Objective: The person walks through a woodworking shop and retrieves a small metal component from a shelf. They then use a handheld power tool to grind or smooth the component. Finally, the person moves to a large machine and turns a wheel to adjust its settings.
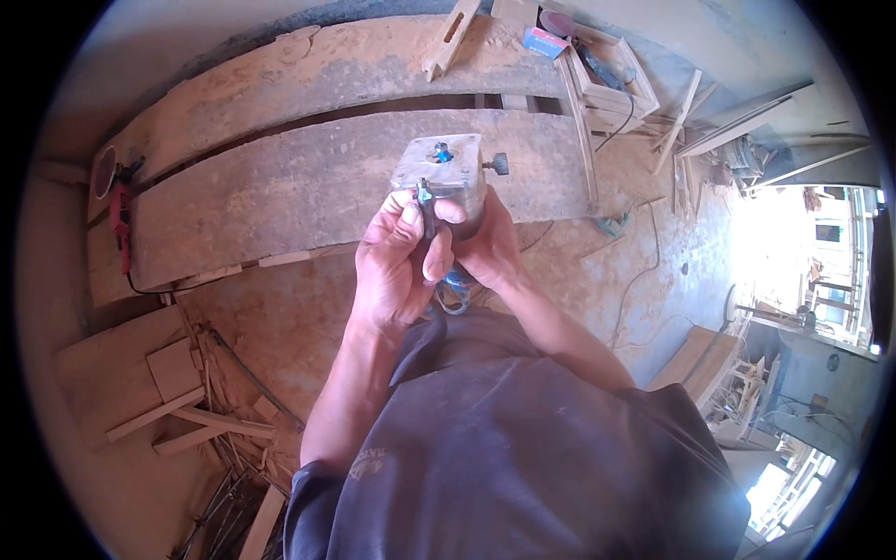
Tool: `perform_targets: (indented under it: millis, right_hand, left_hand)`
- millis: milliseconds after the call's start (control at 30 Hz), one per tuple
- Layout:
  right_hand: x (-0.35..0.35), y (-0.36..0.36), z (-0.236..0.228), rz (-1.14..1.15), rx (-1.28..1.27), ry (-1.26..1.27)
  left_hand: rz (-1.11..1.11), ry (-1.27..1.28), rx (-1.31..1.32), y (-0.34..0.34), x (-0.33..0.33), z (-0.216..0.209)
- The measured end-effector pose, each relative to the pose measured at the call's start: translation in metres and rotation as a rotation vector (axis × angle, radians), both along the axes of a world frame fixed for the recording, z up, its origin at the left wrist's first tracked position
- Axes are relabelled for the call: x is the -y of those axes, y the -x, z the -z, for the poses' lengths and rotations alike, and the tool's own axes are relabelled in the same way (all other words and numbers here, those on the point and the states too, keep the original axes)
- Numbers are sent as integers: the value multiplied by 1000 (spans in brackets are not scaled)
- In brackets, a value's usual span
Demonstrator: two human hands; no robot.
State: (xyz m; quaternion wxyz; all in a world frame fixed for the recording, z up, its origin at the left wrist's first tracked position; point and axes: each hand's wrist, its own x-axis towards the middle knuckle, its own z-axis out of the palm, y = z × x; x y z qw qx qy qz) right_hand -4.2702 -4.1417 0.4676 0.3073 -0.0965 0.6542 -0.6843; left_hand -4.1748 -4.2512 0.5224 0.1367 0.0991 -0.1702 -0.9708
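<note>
In front of my chest is a trim router (464,154), turned with its square base plate up. A bit with blue on it shows in the opening of the plate, and a dark knob (498,165) sticks out at the right side. My right hand (490,241) is wrapped round the router's body from the right and below. Between the thumb and fingers of my left hand (401,245) is a small router bit (426,198), dark at the shank and bluish at the tip, held upright just before the near edge of the plate. The lower part of the router is hidden behind my hands.
A dusty plank workbench (280,177) with a long gap lies ahead. A red angle grinder (121,219) rests at its left end. A slotted wood piece (451,39), a small blue-and-red box (545,42) and a wooden tray (644,89) are at the back. Scrap wood (219,420) lies lower left.
</note>
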Motion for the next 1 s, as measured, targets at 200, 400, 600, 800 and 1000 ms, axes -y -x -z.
perform_targets:
  millis: [200,400,600,800,1000]
  right_hand:
    - [4,-4,-14,9,57,51]
    - [5,2,4,26,113,56]
    - [8,-4,-14,-37,-117,-100]
    - [12,2,-8,-62,23,-58]
    - [22,-4,-46,-80,174,108]
  left_hand:
    - [-20,5,-22,1,1,3]
    - [-22,-16,-26,0,5,4]
    - [-45,19,-29,-5,9,10]
    - [-74,95,-18,-1,11,0]
    - [-114,156,-33,2,12,-3]
